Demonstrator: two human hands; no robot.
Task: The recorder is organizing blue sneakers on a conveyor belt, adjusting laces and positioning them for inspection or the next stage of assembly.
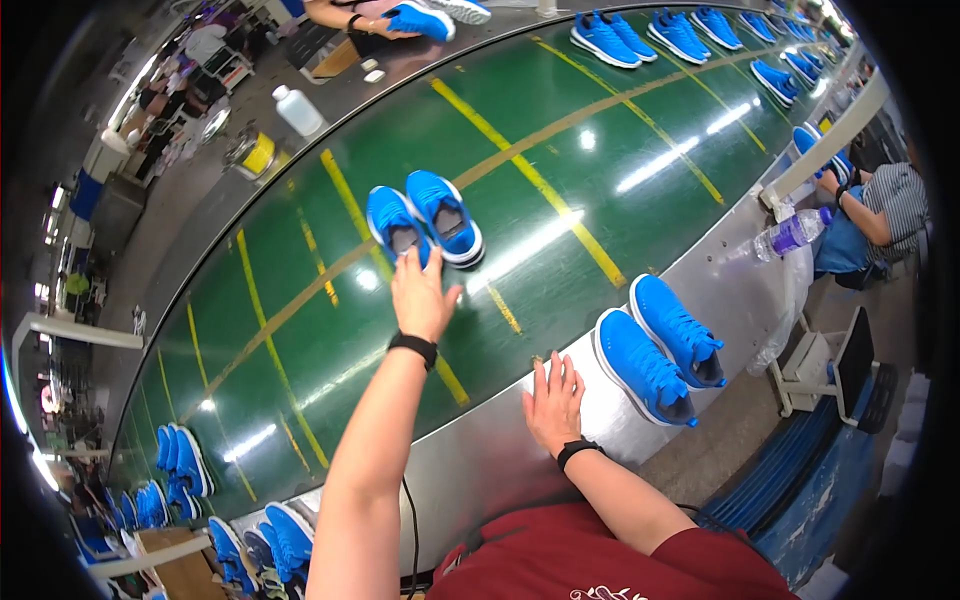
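Note:
My left hand (424,296) reaches over the green conveyor belt. Its fingertips touch the heel of a blue sneaker (393,218) with a white sole, and the thumb is spread away from it. Right beside that shoe stands a second blue sneaker (447,215), its dark insole showing; both toes point away from me. Flat on the metal ledge lies my right hand (555,405), fingers stretched and holding nothing. Just right of it, another pair of blue sneakers (648,366) rests on the ledge, heels toward the lower right.
Yellow stripes mark the belt (540,105). More blue sneakers (604,40) stand at the far right, others (182,460) at the lower left. Across the belt are a white bottle (298,111) and a yellow-labelled can (256,155). A purple-labelled bottle (793,234) sits on the right ledge; co-workers handle shoes beyond.

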